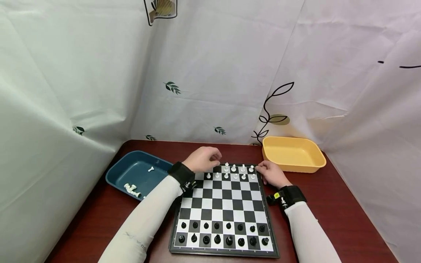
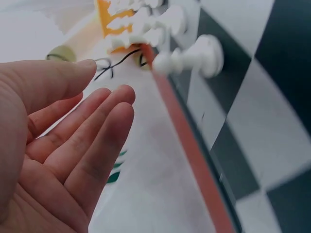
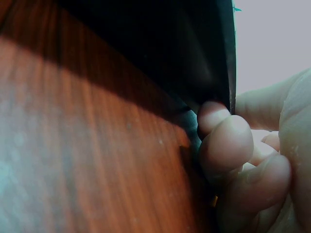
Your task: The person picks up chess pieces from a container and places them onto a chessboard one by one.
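A chessboard [image 1: 217,204] lies on the table, with black chess pieces [image 1: 217,239] in two rows on the near side. White chess pieces [image 1: 235,176] stand along the far side. My left hand [image 1: 204,158] hovers over the board's far left part. In the left wrist view its fingers are apart from the thumb and hold nothing, near a white pawn [image 2: 192,58]. At the board's far right corner, my right hand [image 1: 272,174] grips the edge. The right wrist view shows its fingertips [image 3: 228,145] against the board's dark side [image 3: 194,53].
To the left sits a blue tray [image 1: 123,160] with several loose white pieces [image 1: 132,190]. A yellow tray [image 1: 292,168] stands at the back right. Behind the brown table [image 1: 332,204] hangs a white patterned sheet [image 1: 210,73].
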`<state>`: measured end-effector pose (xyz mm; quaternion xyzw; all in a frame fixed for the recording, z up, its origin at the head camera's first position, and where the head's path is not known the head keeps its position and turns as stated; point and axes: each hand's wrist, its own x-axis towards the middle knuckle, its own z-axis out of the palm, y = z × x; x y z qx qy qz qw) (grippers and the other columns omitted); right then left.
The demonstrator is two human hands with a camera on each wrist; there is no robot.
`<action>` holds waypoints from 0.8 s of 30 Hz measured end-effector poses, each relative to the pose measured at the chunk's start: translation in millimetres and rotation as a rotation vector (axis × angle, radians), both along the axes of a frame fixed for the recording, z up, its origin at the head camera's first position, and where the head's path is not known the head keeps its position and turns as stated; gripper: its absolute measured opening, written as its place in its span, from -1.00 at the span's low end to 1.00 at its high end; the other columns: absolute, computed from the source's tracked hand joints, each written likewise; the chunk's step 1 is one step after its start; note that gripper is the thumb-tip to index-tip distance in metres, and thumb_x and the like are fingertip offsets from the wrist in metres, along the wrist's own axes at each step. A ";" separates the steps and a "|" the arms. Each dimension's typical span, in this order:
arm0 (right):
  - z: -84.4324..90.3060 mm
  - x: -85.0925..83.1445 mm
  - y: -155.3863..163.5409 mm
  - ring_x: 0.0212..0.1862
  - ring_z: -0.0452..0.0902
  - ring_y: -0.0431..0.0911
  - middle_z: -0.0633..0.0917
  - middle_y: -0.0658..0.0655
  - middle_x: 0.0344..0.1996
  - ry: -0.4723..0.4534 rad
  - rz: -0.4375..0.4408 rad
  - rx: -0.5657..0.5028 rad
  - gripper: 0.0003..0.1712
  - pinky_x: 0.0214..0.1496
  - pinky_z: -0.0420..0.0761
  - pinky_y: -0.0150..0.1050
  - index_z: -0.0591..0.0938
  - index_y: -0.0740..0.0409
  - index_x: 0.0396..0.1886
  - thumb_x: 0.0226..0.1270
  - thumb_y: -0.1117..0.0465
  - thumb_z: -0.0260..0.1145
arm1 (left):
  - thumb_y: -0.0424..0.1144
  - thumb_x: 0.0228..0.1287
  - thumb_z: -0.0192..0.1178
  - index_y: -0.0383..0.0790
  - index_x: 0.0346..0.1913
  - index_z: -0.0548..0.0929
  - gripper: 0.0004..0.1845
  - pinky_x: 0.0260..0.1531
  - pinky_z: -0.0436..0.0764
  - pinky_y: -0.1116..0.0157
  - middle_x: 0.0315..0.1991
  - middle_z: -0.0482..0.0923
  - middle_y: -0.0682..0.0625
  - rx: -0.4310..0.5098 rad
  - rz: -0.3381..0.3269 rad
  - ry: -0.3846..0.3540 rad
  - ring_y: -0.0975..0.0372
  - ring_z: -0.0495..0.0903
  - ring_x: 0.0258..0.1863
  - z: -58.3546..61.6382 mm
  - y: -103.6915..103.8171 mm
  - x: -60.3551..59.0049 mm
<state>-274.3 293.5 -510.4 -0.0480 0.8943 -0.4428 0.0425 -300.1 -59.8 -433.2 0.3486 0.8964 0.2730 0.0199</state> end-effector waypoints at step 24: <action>-1.2 0.1 0.0 -0.60 0.57 -0.05 0.56 0.03 -0.66 -0.003 -0.004 -0.004 -0.71 -0.48 0.55 -0.18 0.63 0.29 -0.02 0.74 0.10 0.28 | -0.17 0.60 0.41 -0.15 0.12 0.84 -0.80 0.05 0.71 -0.06 0.04 0.82 -0.08 0.173 0.348 0.149 0.03 0.76 -0.01 20.8 -136.8 24.2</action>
